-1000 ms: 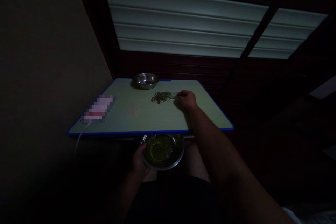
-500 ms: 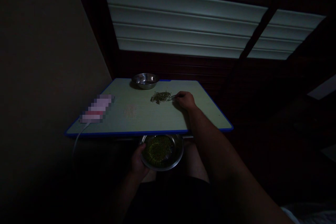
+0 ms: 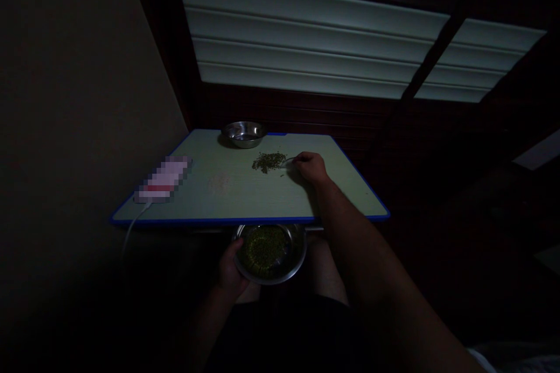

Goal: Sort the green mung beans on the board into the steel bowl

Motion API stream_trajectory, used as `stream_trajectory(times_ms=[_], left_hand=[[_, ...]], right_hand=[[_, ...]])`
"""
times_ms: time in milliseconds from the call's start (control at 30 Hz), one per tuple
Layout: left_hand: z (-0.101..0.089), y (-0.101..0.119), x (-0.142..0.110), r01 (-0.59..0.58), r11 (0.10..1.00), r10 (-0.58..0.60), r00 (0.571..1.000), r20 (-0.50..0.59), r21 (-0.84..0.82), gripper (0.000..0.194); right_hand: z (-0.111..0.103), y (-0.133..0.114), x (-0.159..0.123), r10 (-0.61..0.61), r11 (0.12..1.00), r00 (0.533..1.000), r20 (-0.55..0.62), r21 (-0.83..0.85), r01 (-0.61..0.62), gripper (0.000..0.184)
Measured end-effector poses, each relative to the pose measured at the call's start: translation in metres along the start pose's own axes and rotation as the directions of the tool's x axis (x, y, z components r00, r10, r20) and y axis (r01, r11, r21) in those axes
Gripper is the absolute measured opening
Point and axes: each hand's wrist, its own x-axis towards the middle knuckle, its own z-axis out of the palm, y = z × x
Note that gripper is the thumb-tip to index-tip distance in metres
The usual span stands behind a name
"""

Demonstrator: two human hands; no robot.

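A small pile of green beans (image 3: 268, 161) lies on the pale green table (image 3: 245, 195). My right hand (image 3: 310, 166) rests on the table just right of the pile, closed on a small spoon (image 3: 289, 159) whose tip reaches the beans. Below the table's near edge, my left hand (image 3: 231, 271) grips the left rim of a steel bowl (image 3: 270, 253) filled with green beans, held over my lap.
An empty steel bowl (image 3: 243, 133) sits at the table's far edge. A phone (image 3: 163, 179) with a white cable (image 3: 131, 230) lies at the left of the table. A faint pale patch (image 3: 218, 181) marks the table's middle. A wall stands left, dark wood and louvred windows behind.
None apart from a slight camera shift; both hands, the spoon and the bowl stay where they were.
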Motion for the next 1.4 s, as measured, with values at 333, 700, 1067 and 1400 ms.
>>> stream_trajectory(times_ms=[333,700,1067,1400], left_hand=[[-0.002,-0.001,0.002,-0.001,1.0,0.001,1.0,0.013,0.023,0.021],[-0.001,0.0,0.0,0.015,1.0,-0.016,1.0,-0.026,-0.009,0.022],[0.0,0.001,-0.002,0.024,0.999,-0.025,0.999,-0.031,-0.026,0.023],[-0.002,0.0,0.001,0.009,1.0,-0.009,1.0,0.005,0.011,0.025]], right_hand=[[-0.001,-0.003,-0.002,0.0,1.0,1.0,0.019,0.01,0.0,0.018],[-0.001,-0.002,-0.002,-0.025,0.998,0.998,0.05,-0.051,0.028,0.017],[-0.013,-0.012,-0.005,0.08,0.98,0.994,-0.075,-0.177,-0.092,0.024],[-0.024,-0.014,-0.005,0.236,0.912,0.969,-0.069,-0.328,-0.245,0.028]])
